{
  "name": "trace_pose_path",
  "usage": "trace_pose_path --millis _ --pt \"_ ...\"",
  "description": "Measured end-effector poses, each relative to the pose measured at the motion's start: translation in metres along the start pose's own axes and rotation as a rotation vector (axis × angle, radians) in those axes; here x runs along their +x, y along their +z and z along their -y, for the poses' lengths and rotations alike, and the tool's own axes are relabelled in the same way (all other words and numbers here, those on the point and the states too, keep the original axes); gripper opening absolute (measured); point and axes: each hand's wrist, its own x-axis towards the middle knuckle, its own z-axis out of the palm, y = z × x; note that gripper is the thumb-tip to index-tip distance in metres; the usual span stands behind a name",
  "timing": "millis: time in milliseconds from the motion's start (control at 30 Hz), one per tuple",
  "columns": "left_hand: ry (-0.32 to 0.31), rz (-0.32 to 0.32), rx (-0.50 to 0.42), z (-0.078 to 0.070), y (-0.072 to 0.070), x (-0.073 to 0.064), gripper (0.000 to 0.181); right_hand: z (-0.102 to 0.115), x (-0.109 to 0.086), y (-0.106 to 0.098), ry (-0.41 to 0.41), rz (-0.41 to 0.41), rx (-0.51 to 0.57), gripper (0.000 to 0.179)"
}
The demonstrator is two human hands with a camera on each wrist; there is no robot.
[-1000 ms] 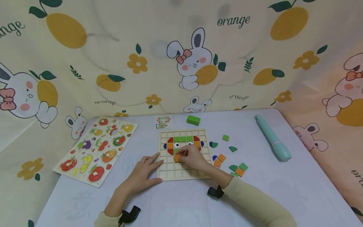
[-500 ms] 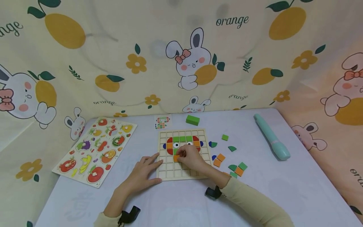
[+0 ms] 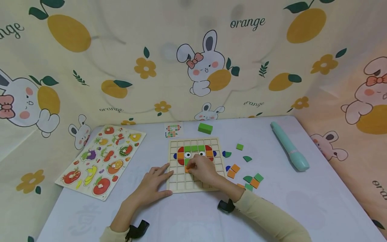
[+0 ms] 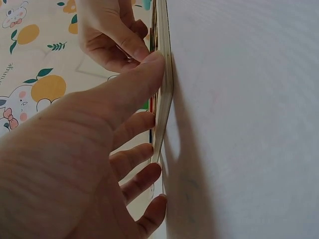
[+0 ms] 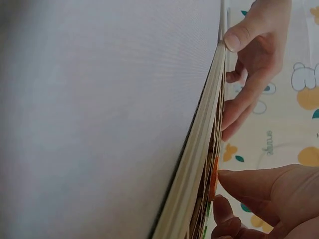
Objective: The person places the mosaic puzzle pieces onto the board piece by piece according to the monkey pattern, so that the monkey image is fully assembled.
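A wooden grid board (image 3: 178, 183) lies flat mid-table, bearing a pattern of red, green, orange and blue pieces with two eye tiles. My right hand (image 3: 205, 169) is over it, thumb and fingertips at an orange square tile (image 3: 187, 169) just below the pattern. In the right wrist view the thumb tip presses against this orange tile (image 5: 214, 178), which stands slightly proud of the grid; the other fingertips are curled close by. My left hand (image 3: 151, 185) rests at the board's left side, fingers spread. Its thumb (image 4: 149, 67) touches the board's edge in the left wrist view.
Loose orange square tiles (image 3: 231, 173), green quarter-round pieces (image 3: 247, 158) and blue half-rounds lie right of the board. Behind it are a pattern card (image 3: 173, 130) and a green block (image 3: 205, 128). A fruit puzzle board (image 3: 102, 161) lies left, a teal tapered object (image 3: 290, 148) right.
My right fingertips have shifted slightly left over the orange tile and now cover more of it. The left hand stays in place at the board's edge.
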Motion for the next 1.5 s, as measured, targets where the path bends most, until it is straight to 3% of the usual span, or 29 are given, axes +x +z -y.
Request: trace_pose_path --millis 533,733,933,1133,1300,1500 --pt "-0.001 -0.012 0.011 0.001 0.000 -0.001 0.070 -0.001 -0.001 0.000 0.004 0.030 0.030 0.017" --pt "-0.017 0.001 0.005 0.001 0.002 -0.001 0.071 -0.004 -0.011 -0.021 0.033 -0.027 0.072 0.013" --pt "-0.002 -0.003 0.011 0.001 0.003 0.000 0.070 -0.039 -0.028 -0.075 0.128 -0.106 0.041 0.016" --pt "-0.004 -0.003 0.029 0.001 0.003 0.001 0.070 -0.097 -0.053 -0.119 0.330 -0.120 -0.017 0.021" --pt "-0.009 0.001 0.019 0.002 0.003 0.001 0.071 -0.125 -0.062 -0.130 0.410 -0.062 0.003 0.025" --pt "-0.014 -0.002 0.014 0.003 0.004 0.001 0.071 -0.131 -0.062 -0.128 0.409 -0.071 -0.002 0.021"
